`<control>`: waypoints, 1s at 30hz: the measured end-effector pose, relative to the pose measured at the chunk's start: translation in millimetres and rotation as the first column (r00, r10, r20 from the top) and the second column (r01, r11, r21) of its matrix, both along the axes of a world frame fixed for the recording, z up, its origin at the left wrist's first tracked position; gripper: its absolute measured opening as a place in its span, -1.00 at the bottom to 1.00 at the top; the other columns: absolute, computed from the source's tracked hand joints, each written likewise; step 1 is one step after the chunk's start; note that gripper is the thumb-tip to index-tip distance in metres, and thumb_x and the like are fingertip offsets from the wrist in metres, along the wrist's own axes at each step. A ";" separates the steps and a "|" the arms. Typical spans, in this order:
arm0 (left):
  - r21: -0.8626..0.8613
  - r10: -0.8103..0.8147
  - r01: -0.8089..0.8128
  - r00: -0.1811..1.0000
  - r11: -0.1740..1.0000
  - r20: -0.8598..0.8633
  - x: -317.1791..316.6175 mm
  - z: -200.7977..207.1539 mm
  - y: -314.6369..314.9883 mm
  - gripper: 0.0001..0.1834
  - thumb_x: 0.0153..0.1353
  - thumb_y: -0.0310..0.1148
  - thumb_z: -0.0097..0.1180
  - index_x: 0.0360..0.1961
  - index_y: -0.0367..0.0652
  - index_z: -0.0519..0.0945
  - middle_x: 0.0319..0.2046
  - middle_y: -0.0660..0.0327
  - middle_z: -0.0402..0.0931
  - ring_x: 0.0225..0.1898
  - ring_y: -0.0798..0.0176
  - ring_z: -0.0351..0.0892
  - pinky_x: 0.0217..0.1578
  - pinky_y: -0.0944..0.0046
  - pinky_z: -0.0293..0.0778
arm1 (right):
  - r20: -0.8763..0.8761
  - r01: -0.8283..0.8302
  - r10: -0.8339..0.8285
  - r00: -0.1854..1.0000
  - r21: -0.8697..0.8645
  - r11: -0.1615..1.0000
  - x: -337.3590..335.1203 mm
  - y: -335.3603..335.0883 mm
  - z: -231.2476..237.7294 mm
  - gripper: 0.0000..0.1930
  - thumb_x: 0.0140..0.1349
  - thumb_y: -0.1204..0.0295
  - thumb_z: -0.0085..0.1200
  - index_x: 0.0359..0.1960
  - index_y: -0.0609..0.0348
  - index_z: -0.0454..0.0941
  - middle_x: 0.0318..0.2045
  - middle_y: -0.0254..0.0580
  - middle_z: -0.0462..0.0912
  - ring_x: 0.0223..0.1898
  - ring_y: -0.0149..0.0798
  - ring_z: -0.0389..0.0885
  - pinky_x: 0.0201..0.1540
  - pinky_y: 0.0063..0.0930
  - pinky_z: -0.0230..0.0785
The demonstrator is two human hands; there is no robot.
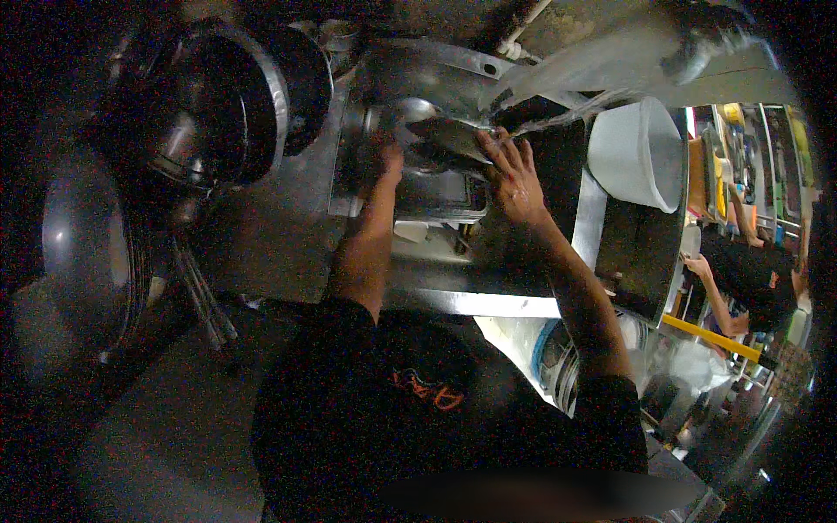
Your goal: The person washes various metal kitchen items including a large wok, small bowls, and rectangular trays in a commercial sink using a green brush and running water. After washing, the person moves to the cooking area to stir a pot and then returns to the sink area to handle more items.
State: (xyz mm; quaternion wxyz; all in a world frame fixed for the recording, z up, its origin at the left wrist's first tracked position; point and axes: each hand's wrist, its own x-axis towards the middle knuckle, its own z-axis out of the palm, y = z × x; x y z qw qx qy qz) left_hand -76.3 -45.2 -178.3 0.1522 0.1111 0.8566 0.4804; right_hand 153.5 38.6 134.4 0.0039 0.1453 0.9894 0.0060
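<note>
My left hand (391, 160) is at the left side of a shiny metal pan (417, 112) in a steel sink (345, 179). Its fingers are lost in shadow and glare, so their grip cannot be made out. On the pan's right side, my right hand (514, 180) lies with wet, outstretched fingers spread apart against the metal. Below the pan, between my forearms, the edge of a rectangular steel container (453, 202) shows. The pan's far part is dim and blurred.
Large dark metal pots (209, 105) stand at the upper left, above a stack of round metal lids or bowls (83, 235). A white tub (635, 152) sits to the right of the sink. Farther right, another person (750, 270) stands near shelves. A pipe (523, 30) runs along the back.
</note>
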 end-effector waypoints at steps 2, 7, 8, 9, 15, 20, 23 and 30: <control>-0.016 0.016 -0.016 1.000 1.000 0.017 10.7 -10.5 -14.4 -0.38 0.21 0.00 -0.08 0.18 -0.17 0.27 -0.01 -0.01 0.44 -0.01 -0.09 0.43 -0.02 0.08 0.35 | -0.084 0.057 -0.057 0.995 -0.005 0.998 16.7 -4.7 1.5 -0.53 0.29 0.36 -0.31 0.27 -0.04 0.18 0.35 -0.45 0.01 0.38 -0.12 -0.13 0.33 0.10 -0.33; -0.049 0.037 -0.035 0.999 0.998 0.025 21.0 -39.0 -28.4 -0.42 0.23 -0.02 -0.10 0.16 -0.18 0.31 -0.02 -0.01 0.45 -0.03 -0.08 0.44 -0.04 0.08 0.36 | -0.114 0.039 -0.032 0.993 0.064 0.997 36.8 6.3 -7.8 -0.58 0.30 0.38 -0.30 0.20 -0.03 0.30 0.36 -0.45 0.00 0.38 -0.11 -0.12 0.32 0.14 -0.32; -0.053 0.035 -0.034 0.999 0.998 0.016 22.3 -44.2 -28.5 -0.43 0.23 -0.02 -0.10 0.15 -0.18 0.31 -0.03 -0.01 0.45 -0.04 -0.08 0.44 -0.04 0.08 0.37 | -0.114 0.035 -0.027 0.993 0.069 0.997 33.1 9.7 -10.3 -0.59 0.29 0.39 -0.30 0.17 -0.02 0.34 0.36 -0.45 -0.01 0.38 -0.10 -0.12 0.31 0.16 -0.31; -0.058 0.029 -0.028 1.000 0.998 0.007 23.3 -49.4 -27.4 -0.43 0.24 -0.03 -0.10 0.15 -0.19 0.32 -0.03 -0.01 0.45 -0.04 -0.08 0.44 -0.05 0.08 0.37 | -0.113 0.031 -0.022 0.993 0.074 0.997 25.5 15.4 -13.0 -0.60 0.28 0.39 -0.29 0.14 -0.01 0.37 0.36 -0.44 -0.02 0.37 -0.09 -0.11 0.31 0.17 -0.30; -0.024 0.006 -0.006 1.000 1.000 -0.018 4.8 -80.6 -29.2 -0.39 0.24 0.08 -0.12 0.12 -0.19 0.34 -0.05 0.01 0.46 -0.11 -0.03 0.49 -0.11 0.06 0.39 | -0.280 0.012 0.011 0.960 0.082 0.997 -42.6 21.6 -17.7 -0.62 0.26 0.45 -0.31 0.07 0.04 0.44 0.37 -0.40 -0.04 0.35 0.00 -0.06 0.26 0.24 -0.16; 0.076 -0.062 0.029 0.870 0.997 0.490 31.6 -22.5 -43.3 -0.41 0.24 0.07 -0.14 0.10 -0.16 0.37 -0.04 0.03 0.45 -0.11 0.02 0.47 -0.12 0.01 0.38 | -0.276 0.184 -0.185 0.943 -0.027 0.982 -17.1 15.1 -35.4 -0.62 0.29 0.47 -0.31 0.10 0.03 0.40 0.36 -0.44 -0.01 0.35 -0.06 -0.03 0.30 0.02 -0.09; 0.159 -0.158 0.089 0.853 0.983 0.497 34.7 -19.2 -53.2 -0.47 0.24 -0.02 -0.11 0.10 -0.15 0.38 -0.01 0.04 0.43 -0.06 0.04 0.44 -0.09 0.04 0.37 | -0.456 0.123 -0.222 0.862 -0.237 0.964 2.9 8.0 -24.3 -0.61 0.27 0.47 -0.26 0.13 0.00 0.37 0.34 -0.41 0.05 0.33 -0.08 0.06 0.29 -0.19 0.05; 0.290 -0.542 0.465 0.779 0.837 0.316 24.0 50.0 3.5 -0.56 0.22 -0.22 -0.01 0.09 -0.16 0.40 0.02 0.05 0.41 0.03 0.07 0.40 -0.04 0.11 0.35 | -0.482 0.300 -0.407 0.776 -0.285 0.910 106.2 2.0 66.2 -0.65 0.16 0.48 -0.19 0.00 0.09 0.46 0.25 -0.30 0.26 0.10 -0.11 0.43 0.05 -0.32 0.38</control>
